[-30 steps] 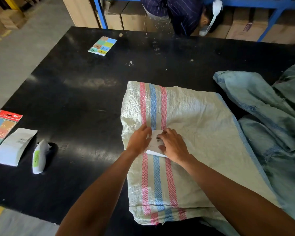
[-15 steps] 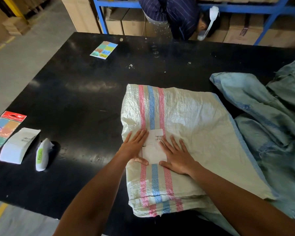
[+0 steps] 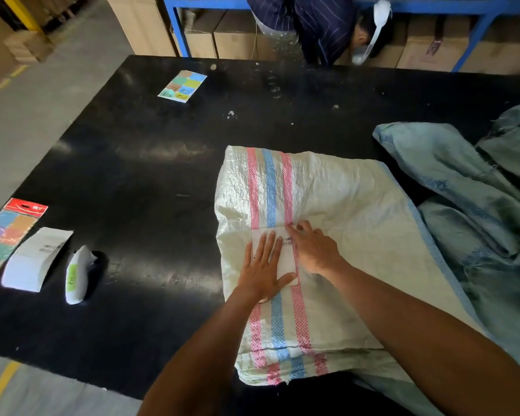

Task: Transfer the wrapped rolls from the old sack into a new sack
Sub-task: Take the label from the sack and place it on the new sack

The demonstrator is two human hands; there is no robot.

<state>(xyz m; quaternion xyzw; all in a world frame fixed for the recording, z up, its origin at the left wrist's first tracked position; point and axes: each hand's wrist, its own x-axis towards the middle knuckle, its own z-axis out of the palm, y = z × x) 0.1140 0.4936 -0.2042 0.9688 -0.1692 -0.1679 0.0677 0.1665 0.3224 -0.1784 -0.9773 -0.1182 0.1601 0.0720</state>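
A white woven sack [image 3: 327, 235] with pink and blue stripes is laid flat at the centre right of the frame, on a black table [image 3: 138, 181]. A white barcode label [image 3: 284, 253] is seen on the striped band of the sack. The label is pressed down by the left hand [image 3: 263, 268], laid flat with fingers straight and spread, grasping nothing. The label's right edge is touched by the right hand [image 3: 314, 250], whose fingers are likewise extended flat on the sack, with nothing held. A crumpled pale blue-green sack [image 3: 475, 205] is heaped at the right edge of the frame, just beside the white one and partly beneath it. At the lower left, a white handheld device [image 3: 75, 274], a stack of white labels [image 3: 33, 259] and a colourful card pack [image 3: 8, 232] are set side by side. A second colourful card [image 3: 182, 85] lies in the upper left centre. A person in dark striped clothing [image 3: 309, 22] is bent over beyond the table's far edge, before blue shelving [image 3: 174, 28] with cardboard boxes [image 3: 237, 37].
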